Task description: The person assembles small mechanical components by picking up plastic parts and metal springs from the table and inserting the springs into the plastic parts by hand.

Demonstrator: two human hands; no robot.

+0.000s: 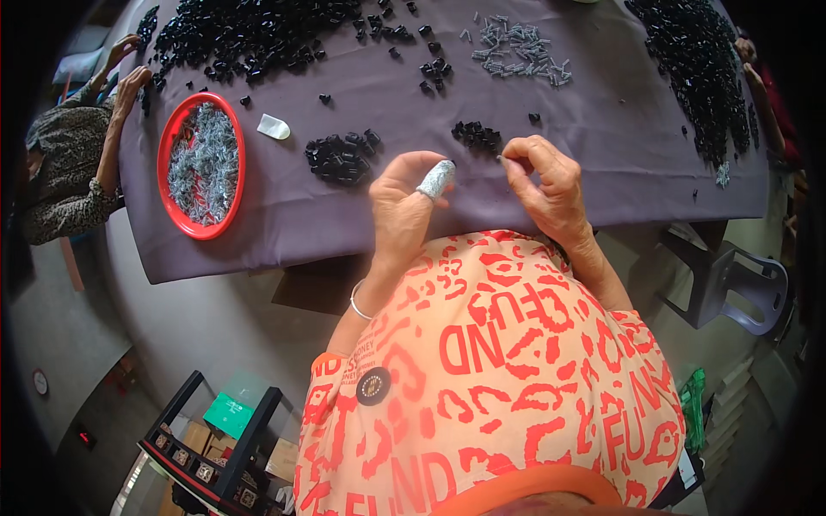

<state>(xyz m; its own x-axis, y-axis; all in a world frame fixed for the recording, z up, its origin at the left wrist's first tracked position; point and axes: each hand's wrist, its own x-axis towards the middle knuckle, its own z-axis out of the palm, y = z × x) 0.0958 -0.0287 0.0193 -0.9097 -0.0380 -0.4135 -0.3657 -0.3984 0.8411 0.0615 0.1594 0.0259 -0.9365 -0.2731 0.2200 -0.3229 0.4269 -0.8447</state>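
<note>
My left hand [404, 202] hovers above the near edge of a table covered in purple cloth [551, 129]. Its fingers are curled, and a silvery finger cot covers the thumb tip [435, 179]. My right hand [544, 181] is beside it, fingers pinched together on something too small to make out. A small pile of black plastic parts [476, 135] lies just beyond the two hands. Another pile of black parts [342, 156] lies left of my left hand.
A red oval tray [172, 138] of small grey metal parts sits at the left. Large heaps of black parts [249, 34] [701, 69] spread across the far side, with loose grey parts [520, 47] between. Other people's hands [129, 82] reach in at left. A grey chair [731, 279] stands right.
</note>
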